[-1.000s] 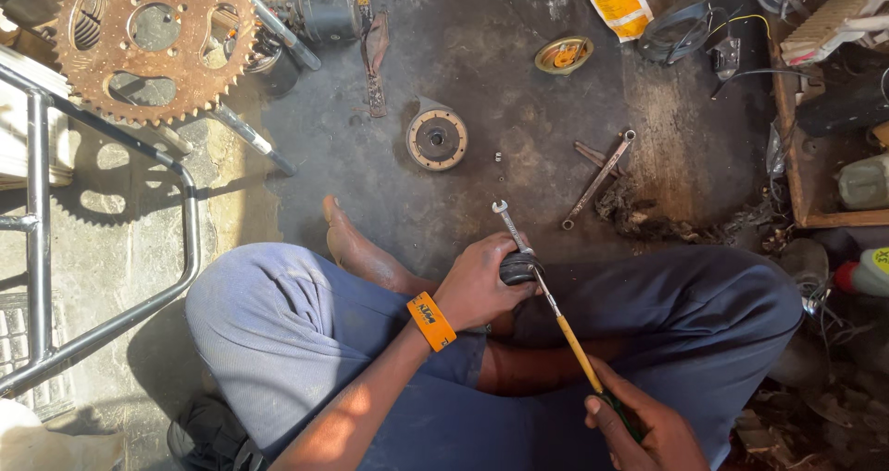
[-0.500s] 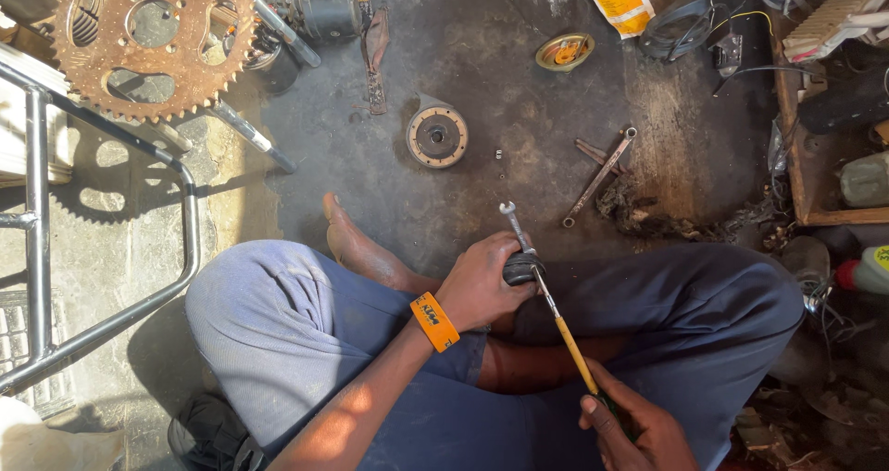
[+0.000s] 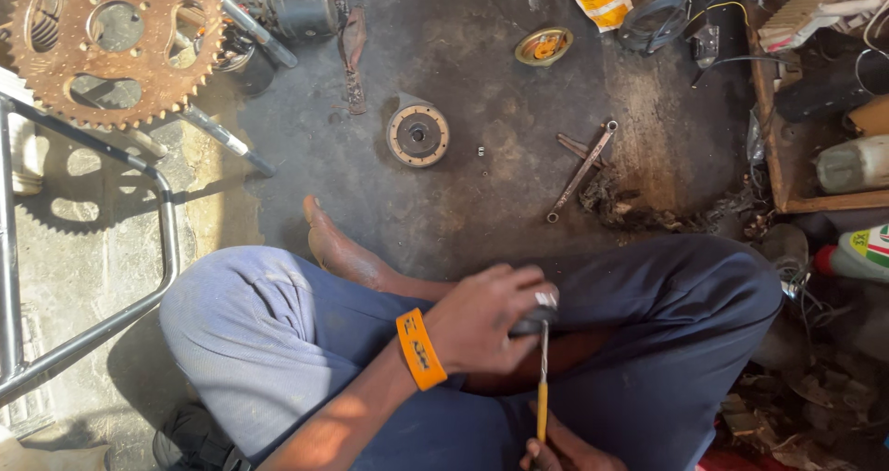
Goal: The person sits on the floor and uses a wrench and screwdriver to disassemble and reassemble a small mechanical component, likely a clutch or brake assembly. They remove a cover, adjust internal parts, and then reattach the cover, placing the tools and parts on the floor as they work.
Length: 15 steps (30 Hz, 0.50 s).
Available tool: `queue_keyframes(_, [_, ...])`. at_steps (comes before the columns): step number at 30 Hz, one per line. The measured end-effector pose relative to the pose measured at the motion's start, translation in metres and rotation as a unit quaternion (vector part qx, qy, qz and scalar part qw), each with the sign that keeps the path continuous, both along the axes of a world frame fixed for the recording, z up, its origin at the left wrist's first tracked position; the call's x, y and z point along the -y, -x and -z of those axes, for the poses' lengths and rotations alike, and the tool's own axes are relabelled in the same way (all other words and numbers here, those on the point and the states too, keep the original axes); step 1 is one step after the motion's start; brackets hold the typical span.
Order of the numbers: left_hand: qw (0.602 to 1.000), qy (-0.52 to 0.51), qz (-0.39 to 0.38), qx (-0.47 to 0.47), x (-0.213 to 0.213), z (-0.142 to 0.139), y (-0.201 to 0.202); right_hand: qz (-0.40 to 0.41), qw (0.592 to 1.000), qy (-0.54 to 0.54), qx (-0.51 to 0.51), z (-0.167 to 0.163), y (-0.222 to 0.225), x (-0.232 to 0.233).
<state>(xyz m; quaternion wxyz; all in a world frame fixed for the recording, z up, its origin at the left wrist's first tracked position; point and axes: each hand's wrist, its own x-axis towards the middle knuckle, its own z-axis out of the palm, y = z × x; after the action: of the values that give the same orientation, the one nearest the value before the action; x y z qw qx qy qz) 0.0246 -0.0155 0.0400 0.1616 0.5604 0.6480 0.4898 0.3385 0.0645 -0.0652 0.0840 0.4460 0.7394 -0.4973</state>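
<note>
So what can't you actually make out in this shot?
- Head view: the small dark part under the left hand is mostly covered by the fingers; its kind is unclear.
- The right hand is cut off by the bottom edge; its grip on the yellow-shafted tool is only partly seen.
- The tool's tip is hidden behind the left hand.

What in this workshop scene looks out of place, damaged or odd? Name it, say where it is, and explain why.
The big sprocket at the upper left is coated in orange rust. A wrench and a round metal disc lie loose on the stained, greasy floor, beside dark debris.
</note>
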Motion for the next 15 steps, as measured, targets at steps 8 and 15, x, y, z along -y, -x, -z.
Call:
queue_keyframes(8, [0.990,0.110,0.087,-0.031,0.016,-0.022,-0.028,-0.076,0.997,0.026,-0.013,0.012,-0.012,-0.002])
queue_keyframes(15, [0.989,0.127,0.081,-0.008,0.036,-0.024,-0.042,-0.079,0.988,0.103,0.087,-0.046,0.007,-0.018])
